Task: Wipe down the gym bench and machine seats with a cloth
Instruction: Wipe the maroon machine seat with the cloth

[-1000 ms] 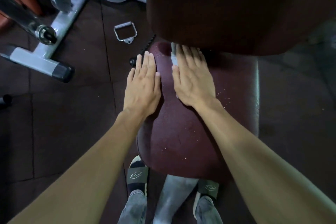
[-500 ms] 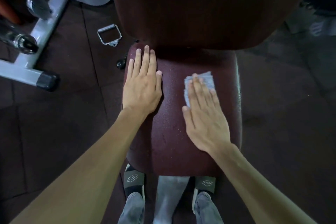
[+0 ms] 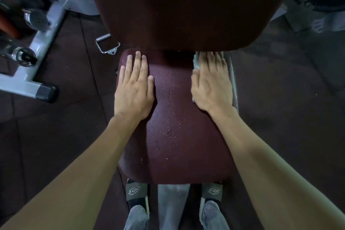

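Overhead, backrest (image 3: pixel 186 5) shadows seat (image 3: pixel 177 127); metal handle (image 3: pixel 107 45) lies left.

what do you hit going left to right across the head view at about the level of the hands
white machine frame foot → left hand flat on the maroon seat → bare middle of the seat with droplets → right hand pressing the cloth → dark floor
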`<state>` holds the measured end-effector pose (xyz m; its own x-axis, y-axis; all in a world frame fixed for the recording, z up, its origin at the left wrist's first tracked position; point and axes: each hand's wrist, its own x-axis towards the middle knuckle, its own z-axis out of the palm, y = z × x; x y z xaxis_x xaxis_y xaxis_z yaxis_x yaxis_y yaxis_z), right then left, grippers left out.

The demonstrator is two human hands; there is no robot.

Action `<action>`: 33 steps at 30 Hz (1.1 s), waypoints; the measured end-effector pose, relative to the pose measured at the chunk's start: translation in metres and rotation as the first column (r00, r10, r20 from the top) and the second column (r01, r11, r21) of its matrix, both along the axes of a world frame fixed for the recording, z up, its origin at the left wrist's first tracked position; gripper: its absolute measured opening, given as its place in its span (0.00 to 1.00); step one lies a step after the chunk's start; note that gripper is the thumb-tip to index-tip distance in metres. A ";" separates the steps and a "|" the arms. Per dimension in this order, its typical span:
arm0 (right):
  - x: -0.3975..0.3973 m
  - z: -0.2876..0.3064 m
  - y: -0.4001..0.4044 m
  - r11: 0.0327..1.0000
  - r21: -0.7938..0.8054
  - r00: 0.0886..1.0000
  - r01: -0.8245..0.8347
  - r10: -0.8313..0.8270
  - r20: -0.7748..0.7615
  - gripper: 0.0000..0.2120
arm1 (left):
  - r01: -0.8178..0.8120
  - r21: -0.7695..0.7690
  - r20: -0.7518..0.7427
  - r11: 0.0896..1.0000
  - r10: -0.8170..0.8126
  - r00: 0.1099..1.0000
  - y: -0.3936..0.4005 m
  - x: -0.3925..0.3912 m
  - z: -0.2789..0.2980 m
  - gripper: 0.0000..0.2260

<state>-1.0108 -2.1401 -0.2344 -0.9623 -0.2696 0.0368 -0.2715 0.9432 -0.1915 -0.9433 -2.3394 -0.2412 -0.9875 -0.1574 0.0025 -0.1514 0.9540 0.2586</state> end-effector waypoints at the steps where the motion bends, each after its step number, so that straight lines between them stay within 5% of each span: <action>1: 0.005 0.000 0.007 0.999 -0.019 1.000 0.027 -0.027 -0.007 0.29 | -0.003 -0.001 0.003 1.000 0.003 1.000 0.001 0.000 0.000 0.27; 7: 0.071 0.008 0.030 0.996 -0.020 0.990 0.086 -0.083 0.116 0.31 | -0.036 -0.028 0.011 0.999 0.036 0.999 0.006 0.001 0.000 0.27; 14: 0.132 0.013 0.011 0.960 -0.047 0.940 -0.276 0.280 0.196 0.30 | -0.018 -0.025 0.011 1.000 0.018 1.000 0.004 0.004 0.002 0.27; 20: 0.034 0.006 -0.021 0.998 -0.004 0.994 0.058 -0.057 0.089 0.31 | 0.018 0.044 -0.012 0.999 -0.017 1.000 -0.002 0.006 0.001 0.29; 28: 0.148 0.018 0.028 0.859 -0.002 0.840 -0.512 0.501 0.209 0.31 | 0.030 0.148 -0.021 0.989 -0.027 0.999 -0.003 0.007 0.004 0.26; 33: 0.108 0.015 0.083 0.949 -0.038 0.924 -0.312 0.312 0.222 0.29 | 0.027 0.207 -0.014 0.978 -0.025 1.000 0.001 0.026 0.006 0.24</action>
